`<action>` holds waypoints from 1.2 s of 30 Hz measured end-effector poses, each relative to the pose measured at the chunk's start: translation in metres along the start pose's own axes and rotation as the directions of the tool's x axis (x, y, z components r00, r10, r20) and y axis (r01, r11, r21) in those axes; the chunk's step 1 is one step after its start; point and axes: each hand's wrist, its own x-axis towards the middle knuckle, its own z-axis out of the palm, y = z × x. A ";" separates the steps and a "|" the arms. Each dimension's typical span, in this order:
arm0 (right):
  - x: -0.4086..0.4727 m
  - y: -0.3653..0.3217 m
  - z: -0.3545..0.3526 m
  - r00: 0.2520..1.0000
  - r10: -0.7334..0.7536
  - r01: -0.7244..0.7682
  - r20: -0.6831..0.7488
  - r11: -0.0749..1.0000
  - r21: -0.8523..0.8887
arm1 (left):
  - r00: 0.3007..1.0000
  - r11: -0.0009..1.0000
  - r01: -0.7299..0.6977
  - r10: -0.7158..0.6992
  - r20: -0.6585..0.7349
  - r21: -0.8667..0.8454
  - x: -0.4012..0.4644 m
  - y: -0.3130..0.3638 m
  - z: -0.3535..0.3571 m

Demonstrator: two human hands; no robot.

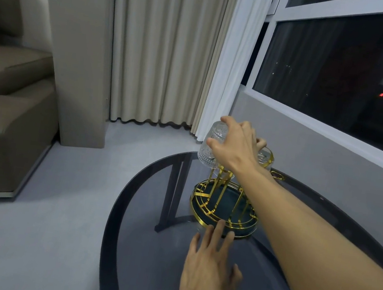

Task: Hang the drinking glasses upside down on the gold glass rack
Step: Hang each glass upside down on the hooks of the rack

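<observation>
Item: drinking glass (211, 145), clear pressed glass with an embossed pattern, inverted and tilted over a prong of the gold glass rack (224, 205) on the smoked-glass counter (138, 247); a second glass (265, 155) sits on the rack behind the right hand (236, 146). Handling, by my reckoning: rigid, brittle, slick, best taken round the body near the base, as the right fingers (227, 121) now wrap it. Left hand (209, 266) lies flat, fingers spread and empty, tips at the rack's rim.
</observation>
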 end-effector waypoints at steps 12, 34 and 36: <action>-0.002 0.006 0.023 0.998 -0.011 0.030 0.058 0.942 -0.334 | 0.999 0.999 0.033 -0.033 0.009 -0.018 -0.002 0.006 -0.008; -0.154 0.018 -0.045 0.994 0.033 -0.054 0.104 0.977 0.206 | 0.999 0.991 0.024 -0.027 0.024 0.134 -0.004 -0.001 -0.011; -0.196 0.034 -0.063 0.988 0.054 -0.092 0.145 0.960 0.266 | 0.999 0.998 0.044 -0.044 -0.001 0.046 -0.010 0.005 -0.015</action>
